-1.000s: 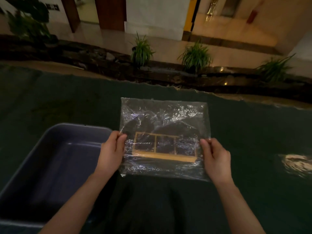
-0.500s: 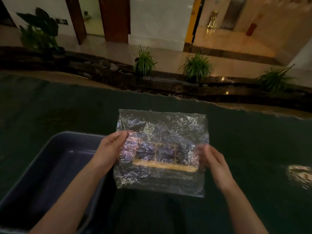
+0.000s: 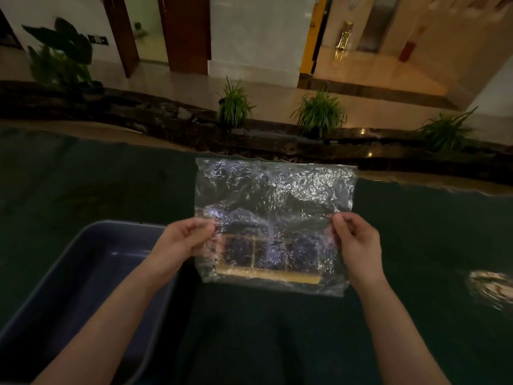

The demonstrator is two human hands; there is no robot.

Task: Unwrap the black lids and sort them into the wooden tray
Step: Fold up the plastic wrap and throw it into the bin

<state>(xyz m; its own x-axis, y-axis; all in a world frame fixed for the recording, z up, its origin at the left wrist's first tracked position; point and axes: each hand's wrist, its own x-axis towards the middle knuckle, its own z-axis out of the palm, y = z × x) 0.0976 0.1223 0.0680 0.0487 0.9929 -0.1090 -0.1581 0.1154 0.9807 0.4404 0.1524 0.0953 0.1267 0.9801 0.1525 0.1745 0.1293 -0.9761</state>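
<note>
A crinkled sheet of clear plastic wrap (image 3: 274,195) hangs stretched in the air in front of me. My left hand (image 3: 183,240) pinches its left edge and my right hand (image 3: 358,240) pinches its right edge. Through the lower part of the sheet I see the wooden tray (image 3: 266,275) with its light dividers, lying on the dark table. Dark shapes show in its compartments and behind it, but the wrap blurs them, so I cannot tell whether they are black lids.
A blue-grey plastic bin (image 3: 83,287) stands at the left, by my left forearm. The dark green table (image 3: 416,232) ends at a far edge with potted plants (image 3: 319,112) beyond. A pale crumpled object (image 3: 491,284) lies at the right.
Both hands have lifted the plastic wrap up off the tray, from lying flat to hanging upright and higher. The view has tilted up too.
</note>
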